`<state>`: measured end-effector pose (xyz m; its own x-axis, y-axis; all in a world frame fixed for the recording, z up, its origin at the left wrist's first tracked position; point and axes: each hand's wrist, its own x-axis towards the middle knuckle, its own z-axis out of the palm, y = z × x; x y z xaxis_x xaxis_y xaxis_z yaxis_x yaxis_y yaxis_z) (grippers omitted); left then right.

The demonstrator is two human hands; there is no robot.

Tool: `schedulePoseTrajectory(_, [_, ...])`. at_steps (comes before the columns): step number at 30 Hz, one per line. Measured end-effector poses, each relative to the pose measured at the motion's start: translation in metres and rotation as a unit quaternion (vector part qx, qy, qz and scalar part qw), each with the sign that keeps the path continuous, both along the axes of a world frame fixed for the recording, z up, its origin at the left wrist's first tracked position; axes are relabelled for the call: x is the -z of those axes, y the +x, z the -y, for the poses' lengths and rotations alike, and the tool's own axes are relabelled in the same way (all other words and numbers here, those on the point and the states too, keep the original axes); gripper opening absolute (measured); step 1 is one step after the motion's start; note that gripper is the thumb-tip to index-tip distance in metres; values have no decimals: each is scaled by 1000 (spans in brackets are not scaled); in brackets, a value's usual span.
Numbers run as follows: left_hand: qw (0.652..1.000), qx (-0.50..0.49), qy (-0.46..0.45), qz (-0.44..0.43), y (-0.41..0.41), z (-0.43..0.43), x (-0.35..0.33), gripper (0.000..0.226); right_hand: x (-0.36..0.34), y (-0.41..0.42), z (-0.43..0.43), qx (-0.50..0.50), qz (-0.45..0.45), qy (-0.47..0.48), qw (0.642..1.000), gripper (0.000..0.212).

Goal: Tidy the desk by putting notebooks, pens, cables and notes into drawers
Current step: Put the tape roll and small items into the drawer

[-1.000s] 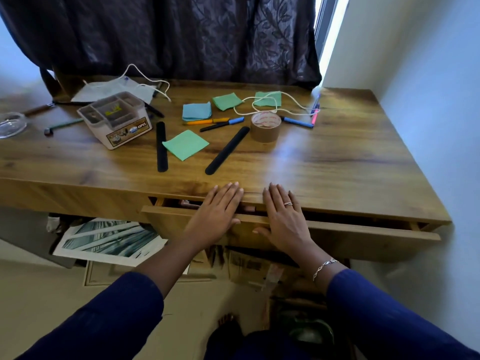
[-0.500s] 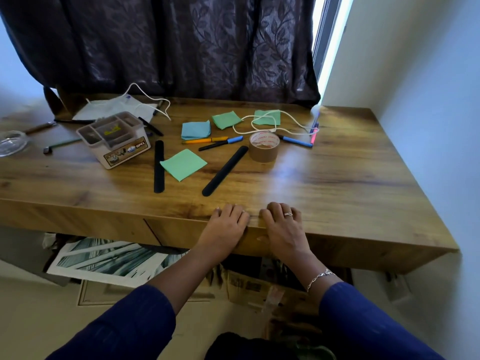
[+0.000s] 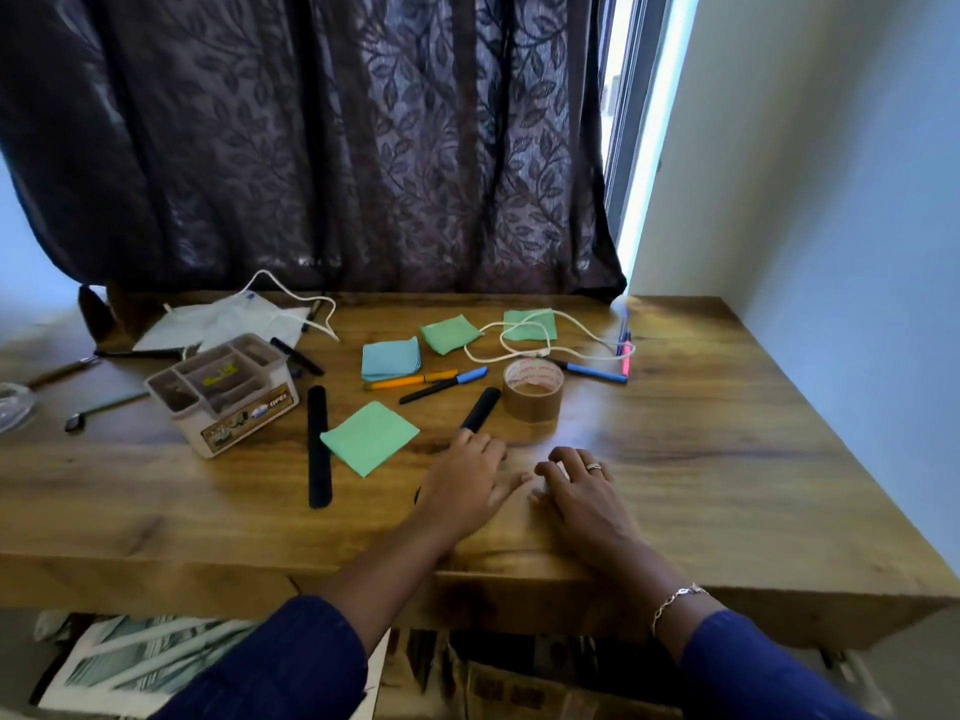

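Observation:
Both hands lie on the wooden desk (image 3: 701,459) near its front edge. My left hand (image 3: 465,485) covers the near end of a black flat stick (image 3: 480,407), fingers relaxed. My right hand (image 3: 579,491), with a ring, rests flat beside it. Sticky-note pads lie around: green (image 3: 370,436), blue (image 3: 390,357), and two green ones (image 3: 449,332) (image 3: 530,324) at the back. An orange pen (image 3: 410,380), a black-and-blue pen (image 3: 444,385), a blue pen (image 3: 592,371) and a white cable (image 3: 524,348) lie mid-desk. The drawer front is closed.
A brown tape roll (image 3: 533,389) stands right of the stick. A beige organizer box (image 3: 223,392) sits left, with a second black stick (image 3: 318,446) beside it. White papers and a cord (image 3: 223,319) lie at the back left. A dark curtain hangs behind; a wall is right.
The drawer was pushed shut by both hands. Both hands then rose from the drawer front onto the desktop, the left landing on the black stick. The view tilted up.

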<state>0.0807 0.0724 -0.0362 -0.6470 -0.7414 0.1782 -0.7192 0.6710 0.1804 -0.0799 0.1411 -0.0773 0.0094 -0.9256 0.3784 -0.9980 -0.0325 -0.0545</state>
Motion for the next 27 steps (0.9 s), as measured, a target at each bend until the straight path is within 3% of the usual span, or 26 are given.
schedulePoseTrajectory(9, [999,22,16,-35,-15,87,-10,55,-31,-14,70,45,1,-68,997,27])
schedulePoseTrajectory(18, [994,55,85,-46,-22,126,-4,63,-23,-19,106,38,36,-38,998,39])
schedulePoseTrajectory(27, [978,56,183,-86,-42,127,1,82,-17,-26,111,1,-4,-33,999,31])
